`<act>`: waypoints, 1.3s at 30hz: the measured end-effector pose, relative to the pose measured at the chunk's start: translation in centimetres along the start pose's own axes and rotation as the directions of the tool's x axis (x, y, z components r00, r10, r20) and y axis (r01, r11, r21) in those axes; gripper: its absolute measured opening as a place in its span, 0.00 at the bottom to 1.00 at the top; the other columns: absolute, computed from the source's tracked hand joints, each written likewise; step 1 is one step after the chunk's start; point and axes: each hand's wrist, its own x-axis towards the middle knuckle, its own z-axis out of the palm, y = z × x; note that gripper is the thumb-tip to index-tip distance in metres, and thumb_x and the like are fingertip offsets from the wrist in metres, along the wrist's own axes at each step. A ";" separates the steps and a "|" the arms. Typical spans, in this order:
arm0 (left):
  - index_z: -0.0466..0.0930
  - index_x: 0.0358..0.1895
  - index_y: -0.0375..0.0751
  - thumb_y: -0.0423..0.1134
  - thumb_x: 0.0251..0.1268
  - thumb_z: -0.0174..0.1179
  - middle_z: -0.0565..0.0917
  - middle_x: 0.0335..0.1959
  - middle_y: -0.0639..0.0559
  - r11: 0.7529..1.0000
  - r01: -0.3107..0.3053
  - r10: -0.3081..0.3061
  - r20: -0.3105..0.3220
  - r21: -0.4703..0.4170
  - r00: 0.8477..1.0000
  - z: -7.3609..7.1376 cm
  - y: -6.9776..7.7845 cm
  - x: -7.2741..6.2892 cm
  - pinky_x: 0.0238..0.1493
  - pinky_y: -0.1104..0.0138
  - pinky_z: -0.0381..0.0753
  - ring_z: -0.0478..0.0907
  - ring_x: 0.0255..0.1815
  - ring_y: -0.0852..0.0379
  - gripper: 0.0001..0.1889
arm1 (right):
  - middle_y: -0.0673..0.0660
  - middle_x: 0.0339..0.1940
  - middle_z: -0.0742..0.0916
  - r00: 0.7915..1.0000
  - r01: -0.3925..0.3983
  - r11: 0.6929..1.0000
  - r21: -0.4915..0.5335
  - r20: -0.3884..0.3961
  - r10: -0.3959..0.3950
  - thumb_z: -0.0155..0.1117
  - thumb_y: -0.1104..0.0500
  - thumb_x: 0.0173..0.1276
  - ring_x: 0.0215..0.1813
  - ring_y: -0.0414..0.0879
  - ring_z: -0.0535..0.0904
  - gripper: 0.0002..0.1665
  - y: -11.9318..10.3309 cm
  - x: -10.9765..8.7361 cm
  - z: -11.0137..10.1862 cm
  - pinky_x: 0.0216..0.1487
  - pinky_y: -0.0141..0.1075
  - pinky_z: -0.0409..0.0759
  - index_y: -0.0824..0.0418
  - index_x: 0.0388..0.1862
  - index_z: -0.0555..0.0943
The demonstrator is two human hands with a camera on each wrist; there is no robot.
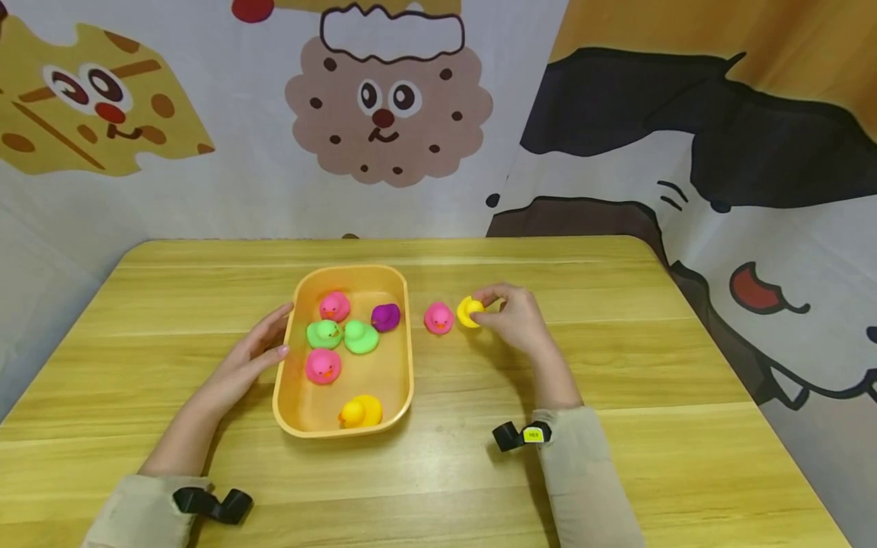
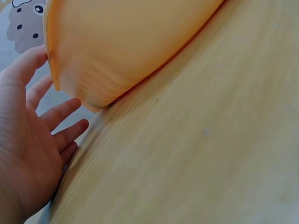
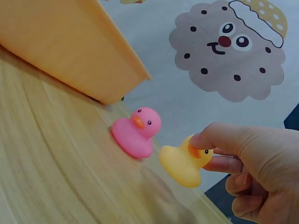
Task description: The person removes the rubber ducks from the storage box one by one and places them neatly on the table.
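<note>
My right hand (image 1: 515, 316) pinches a yellow rubber duck (image 3: 180, 167) by its head between thumb and fingers. Just left of it a pink rubber duck (image 1: 439, 318) stands on the table, close to the yellow one but apart. An orange plastic bin (image 1: 342, 431) lies left of these two. My left hand (image 1: 250, 354) rests at the bin's left side, its fingers spread and touching the rim, as the left wrist view (image 2: 37, 135) also has it. Inside the bin sit two green ducks (image 1: 361, 337), two pink ducks (image 1: 323, 366), a purple duck (image 1: 386, 317) and a yellow duck (image 1: 361, 412).
The wooden table (image 1: 452, 487) has rounded far corners. Behind its far edge hangs a cloth (image 1: 247, 205) printed with cartoon figures. Black wrist cameras (image 1: 212, 505) are strapped over both sleeves.
</note>
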 end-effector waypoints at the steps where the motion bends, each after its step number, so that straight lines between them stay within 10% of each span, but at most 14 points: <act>1: 0.49 0.77 0.47 0.32 0.74 0.48 0.60 0.69 0.31 1.000 0.000 0.000 0.000 0.000 1.000 0.0 0.0 0.0 0.57 0.80 0.61 0.60 0.64 0.67 0.31 | 0.56 0.38 0.85 1.000 -0.001 1.000 0.000 0.003 0.001 0.74 0.62 0.56 0.38 0.50 0.73 0.14 0.1 0.0 0.0 0.37 0.40 0.71 0.62 0.42 0.85; 25: 0.49 0.77 0.47 0.32 0.74 0.48 0.59 0.70 0.32 1.000 0.004 -0.004 0.006 0.001 1.000 -0.2 0.1 0.1 0.56 0.80 0.61 0.59 0.65 0.68 0.32 | 0.56 0.38 0.84 0.999 -0.049 0.998 0.038 0.022 0.048 0.75 0.62 0.56 0.44 0.51 0.75 0.14 1.5 0.5 0.9 0.43 0.41 0.70 0.62 0.41 0.85; 39: 0.49 0.77 0.47 0.32 0.74 0.48 0.59 0.71 0.32 1.000 0.006 -0.006 0.008 -0.008 1.000 0.0 0.1 0.1 0.56 0.80 0.61 0.59 0.65 0.68 0.32 | 0.53 0.41 0.85 1.000 -0.018 0.999 -0.029 0.002 0.018 0.74 0.57 0.56 0.25 0.49 0.69 0.18 -0.3 0.0 -0.1 0.24 0.37 0.68 0.59 0.45 0.84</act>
